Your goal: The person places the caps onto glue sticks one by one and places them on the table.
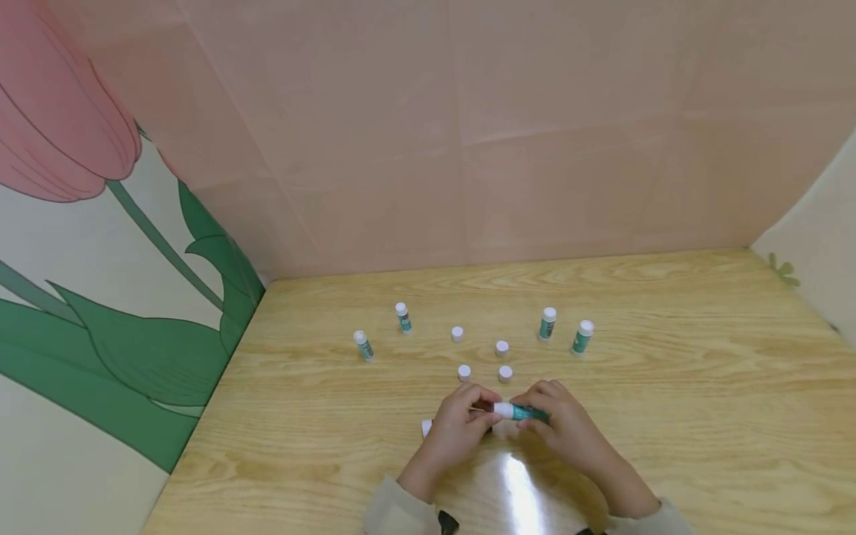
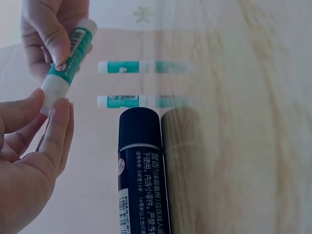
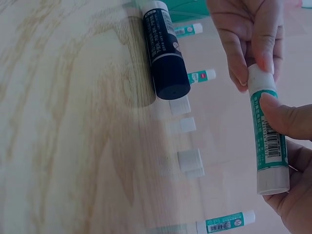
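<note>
1. The right grip is closed round the teal label of a glue stick, its thumb lying on the printed side and its fingers behind.
2. The left grip pinches the white end of the same stick between thumb and fingertips, so the stick spans the gap between the two grips, raised above the worktop.
3. Just under the left grip, a dark tube with one white end lies on its side, mostly hidden from the head view.
4. A little beyond the grips stand four small white caps, well apart from the stick.
5. Farther out, to the left of the left grip, two white-and-teal sticks stand upright.
6. Beyond the right grip, two similar upright sticks stand near each other.
7. Behind all these, farthest from the grips, hangs a pink backdrop; well off to the left is a panel printed with a pink tulip and green leaves.
</note>
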### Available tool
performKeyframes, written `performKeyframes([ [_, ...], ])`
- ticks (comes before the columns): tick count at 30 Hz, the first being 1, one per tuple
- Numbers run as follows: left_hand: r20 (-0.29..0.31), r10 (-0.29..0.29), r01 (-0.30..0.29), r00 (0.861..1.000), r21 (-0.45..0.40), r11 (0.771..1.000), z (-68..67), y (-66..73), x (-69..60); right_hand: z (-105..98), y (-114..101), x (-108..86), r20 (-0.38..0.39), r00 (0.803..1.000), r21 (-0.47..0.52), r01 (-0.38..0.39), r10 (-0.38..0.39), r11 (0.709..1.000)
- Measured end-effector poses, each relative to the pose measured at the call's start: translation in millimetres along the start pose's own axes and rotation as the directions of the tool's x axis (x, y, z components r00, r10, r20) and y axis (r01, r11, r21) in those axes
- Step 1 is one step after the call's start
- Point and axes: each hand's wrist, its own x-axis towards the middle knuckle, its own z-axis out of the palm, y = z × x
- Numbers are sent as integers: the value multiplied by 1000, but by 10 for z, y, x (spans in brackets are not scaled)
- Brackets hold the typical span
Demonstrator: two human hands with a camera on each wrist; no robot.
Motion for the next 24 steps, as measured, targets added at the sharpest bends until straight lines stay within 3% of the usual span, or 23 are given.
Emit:
performKeyframes([
  [11, 0, -3, 3, 1000, 11, 1000, 14, -129, 26, 11, -23, -6, -12, 1000, -11, 13, -13, 1000],
  [24, 9, -18, 17, 1000, 50, 999, -19, -55, 26, 69, -30, -18, -83, 991, -96, 92, -101, 991],
])
